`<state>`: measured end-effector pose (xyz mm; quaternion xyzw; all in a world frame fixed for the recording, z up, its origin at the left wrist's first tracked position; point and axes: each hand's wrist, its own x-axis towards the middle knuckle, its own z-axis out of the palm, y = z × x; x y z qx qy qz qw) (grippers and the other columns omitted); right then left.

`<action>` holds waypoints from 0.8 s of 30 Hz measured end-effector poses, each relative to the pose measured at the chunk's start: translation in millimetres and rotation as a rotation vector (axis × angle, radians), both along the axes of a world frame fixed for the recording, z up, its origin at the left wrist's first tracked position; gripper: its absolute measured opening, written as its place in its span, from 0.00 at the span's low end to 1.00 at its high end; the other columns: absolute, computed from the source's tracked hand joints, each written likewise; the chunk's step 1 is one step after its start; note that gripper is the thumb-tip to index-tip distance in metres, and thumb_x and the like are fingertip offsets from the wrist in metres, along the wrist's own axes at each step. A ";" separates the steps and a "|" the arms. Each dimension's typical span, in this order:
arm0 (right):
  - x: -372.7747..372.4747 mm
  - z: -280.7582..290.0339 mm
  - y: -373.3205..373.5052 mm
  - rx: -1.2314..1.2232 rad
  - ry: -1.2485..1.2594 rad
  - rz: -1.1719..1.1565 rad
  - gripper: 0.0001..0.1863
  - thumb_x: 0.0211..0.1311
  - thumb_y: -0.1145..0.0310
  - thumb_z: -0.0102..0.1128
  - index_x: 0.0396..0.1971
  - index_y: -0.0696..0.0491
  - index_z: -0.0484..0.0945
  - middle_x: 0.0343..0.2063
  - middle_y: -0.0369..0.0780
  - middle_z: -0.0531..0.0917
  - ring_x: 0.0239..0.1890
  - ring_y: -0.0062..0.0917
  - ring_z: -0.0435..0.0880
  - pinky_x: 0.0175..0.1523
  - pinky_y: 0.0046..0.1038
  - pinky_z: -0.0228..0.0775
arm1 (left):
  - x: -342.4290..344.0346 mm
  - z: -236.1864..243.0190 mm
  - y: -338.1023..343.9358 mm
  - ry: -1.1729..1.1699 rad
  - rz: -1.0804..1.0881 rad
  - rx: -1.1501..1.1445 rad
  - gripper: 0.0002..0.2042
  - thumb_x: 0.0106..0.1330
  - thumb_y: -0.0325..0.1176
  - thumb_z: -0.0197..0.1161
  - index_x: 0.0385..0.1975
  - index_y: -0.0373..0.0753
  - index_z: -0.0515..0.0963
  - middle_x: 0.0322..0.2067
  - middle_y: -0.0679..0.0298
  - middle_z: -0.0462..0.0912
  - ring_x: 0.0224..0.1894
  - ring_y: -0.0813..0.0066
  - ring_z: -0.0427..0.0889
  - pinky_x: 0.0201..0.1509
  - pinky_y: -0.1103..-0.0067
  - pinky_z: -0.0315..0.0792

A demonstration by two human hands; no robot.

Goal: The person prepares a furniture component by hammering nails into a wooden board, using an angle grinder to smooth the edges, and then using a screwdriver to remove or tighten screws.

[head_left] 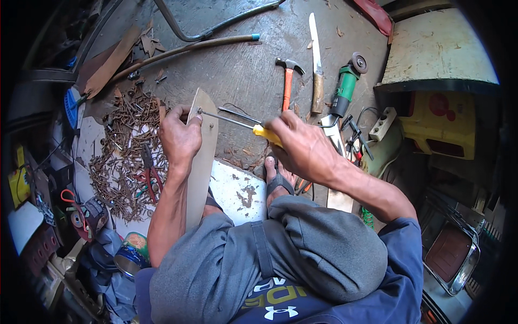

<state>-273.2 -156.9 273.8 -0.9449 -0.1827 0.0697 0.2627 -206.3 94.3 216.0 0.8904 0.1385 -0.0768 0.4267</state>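
Note:
My left hand (178, 135) grips the edge of a long, pale, narrow board (200, 183) standing between my legs, its thumb near a screw (199, 111) in the board's upper part. A second fastener (211, 126) sits a little lower on the board. My right hand (294, 143) is closed on the yellow handle of a screwdriver (232, 120), whose metal shaft reaches left to the upper screw. Beside my left arm, rusty screws and nails (124, 135) lie heaped with pliers (152, 178) among them.
Ahead lie an orange-handled hammer (287, 86), a long knife (317, 65), a green angle grinder (345, 86) and bent metal tubes (189, 47). At right are a white power strip (382, 124), a cabinet (431, 43), a yellow plastic item (437, 124); at left, a blue brush (72, 108) and cans (129, 259).

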 end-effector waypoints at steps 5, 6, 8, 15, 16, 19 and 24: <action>15.6 22.3 0.1 0.134 0.623 -0.174 0.21 0.69 0.56 0.61 0.45 0.62 0.82 0.28 0.48 0.86 0.34 0.38 0.87 0.39 0.40 0.77 | -2.0 2.8 -3.2 0.007 -0.040 0.069 0.12 0.57 0.30 0.68 0.40 0.34 0.86 0.34 0.51 0.89 0.37 0.57 0.89 0.46 0.70 0.79; 22.2 19.9 -4.5 0.226 0.764 -0.235 0.23 0.69 0.53 0.61 0.44 0.62 0.84 0.27 0.48 0.87 0.33 0.35 0.88 0.38 0.39 0.77 | -2.6 5.5 -4.5 0.016 -0.038 0.076 0.11 0.57 0.29 0.68 0.39 0.35 0.86 0.33 0.51 0.89 0.37 0.54 0.89 0.46 0.68 0.79; 28.7 24.3 -7.3 0.235 0.770 -0.218 0.25 0.70 0.52 0.60 0.48 0.63 0.82 0.30 0.47 0.87 0.33 0.37 0.88 0.39 0.37 0.78 | -1.0 -10.6 0.0 0.009 -0.045 0.043 0.12 0.56 0.30 0.68 0.39 0.35 0.86 0.33 0.51 0.89 0.37 0.55 0.89 0.46 0.67 0.79; 5.3 10.3 3.1 -0.169 0.041 0.104 0.20 0.71 0.57 0.61 0.45 0.61 0.75 0.26 0.49 0.83 0.22 0.42 0.83 0.30 0.41 0.77 | 1.7 -3.6 -2.3 -0.010 -0.039 0.053 0.11 0.57 0.30 0.67 0.38 0.34 0.86 0.34 0.51 0.89 0.37 0.54 0.89 0.46 0.68 0.79; 6.5 8.7 2.4 -0.114 0.171 0.070 0.19 0.71 0.57 0.60 0.44 0.60 0.76 0.24 0.48 0.82 0.20 0.40 0.82 0.28 0.41 0.76 | 1.4 -2.1 -3.1 -0.011 -0.040 0.063 0.11 0.57 0.30 0.67 0.38 0.34 0.86 0.34 0.51 0.89 0.37 0.54 0.89 0.46 0.68 0.79; 23.9 17.4 -2.8 0.349 0.886 -0.305 0.16 0.72 0.59 0.58 0.37 0.60 0.80 0.18 0.44 0.78 0.18 0.39 0.80 0.26 0.42 0.72 | 1.2 1.7 -0.9 -0.034 -0.026 0.041 0.11 0.57 0.30 0.67 0.38 0.34 0.86 0.33 0.51 0.89 0.37 0.55 0.89 0.46 0.68 0.79; 8.9 9.2 -0.4 0.219 0.303 -0.029 0.13 0.69 0.66 0.57 0.45 0.60 0.74 0.25 0.45 0.79 0.26 0.42 0.83 0.34 0.40 0.77 | 1.6 5.8 -5.5 -0.020 -0.024 0.043 0.11 0.57 0.29 0.67 0.38 0.35 0.86 0.33 0.51 0.89 0.36 0.55 0.89 0.46 0.68 0.78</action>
